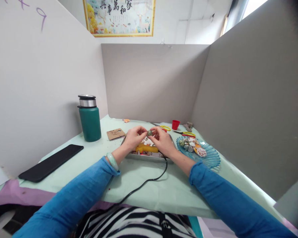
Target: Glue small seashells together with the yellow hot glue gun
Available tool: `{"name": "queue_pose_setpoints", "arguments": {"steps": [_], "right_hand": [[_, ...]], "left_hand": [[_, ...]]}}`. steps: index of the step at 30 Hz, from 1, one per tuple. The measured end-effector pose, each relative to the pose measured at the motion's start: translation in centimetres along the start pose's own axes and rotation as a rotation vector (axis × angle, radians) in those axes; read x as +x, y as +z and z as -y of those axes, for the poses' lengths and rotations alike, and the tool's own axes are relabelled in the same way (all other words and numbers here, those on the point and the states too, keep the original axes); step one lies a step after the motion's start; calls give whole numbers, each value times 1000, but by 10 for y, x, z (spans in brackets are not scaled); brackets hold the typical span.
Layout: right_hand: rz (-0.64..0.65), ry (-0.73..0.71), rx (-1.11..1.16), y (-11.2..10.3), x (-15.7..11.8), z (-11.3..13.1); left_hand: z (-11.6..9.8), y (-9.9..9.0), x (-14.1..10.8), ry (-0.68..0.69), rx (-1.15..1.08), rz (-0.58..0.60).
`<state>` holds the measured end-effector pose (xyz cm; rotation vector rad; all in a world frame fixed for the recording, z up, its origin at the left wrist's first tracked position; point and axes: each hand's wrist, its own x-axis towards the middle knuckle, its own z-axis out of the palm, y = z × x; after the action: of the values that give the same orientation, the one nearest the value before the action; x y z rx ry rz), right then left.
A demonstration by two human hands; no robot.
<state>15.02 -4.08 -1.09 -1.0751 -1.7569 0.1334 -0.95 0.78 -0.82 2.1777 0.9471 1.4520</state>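
Observation:
My left hand (136, 136) and my right hand (162, 141) meet above a metal tray (144, 158). Between their fingertips is a small greenish, speckled shell (149, 133), pinched from both sides. Under the hands lies a yellow glue gun (147, 148) in the tray, among small whitish and reddish pieces. Its black cord (149, 180) runs toward my lap. To the right of my right hand, a blue ribbed glass plate (212, 157) holds several shells (201, 151), some green and some striped.
A green bottle (90, 124) stands at left, behind a flat black case (52, 163). Brown card (115, 134) lies left of the tray. Toward the back are scissors (165, 128), another pair of scissors (186, 134), a red cup (175, 125) and a greyish lump (188, 126). Grey panels (151, 82) enclose the table.

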Motion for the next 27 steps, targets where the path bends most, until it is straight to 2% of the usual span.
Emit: {"name": "queue_pose_setpoints", "arguments": {"steps": [27], "right_hand": [[3,-50,-57,2,-1,-4]], "left_hand": [[0,1,-3,45,78,-29]]}}
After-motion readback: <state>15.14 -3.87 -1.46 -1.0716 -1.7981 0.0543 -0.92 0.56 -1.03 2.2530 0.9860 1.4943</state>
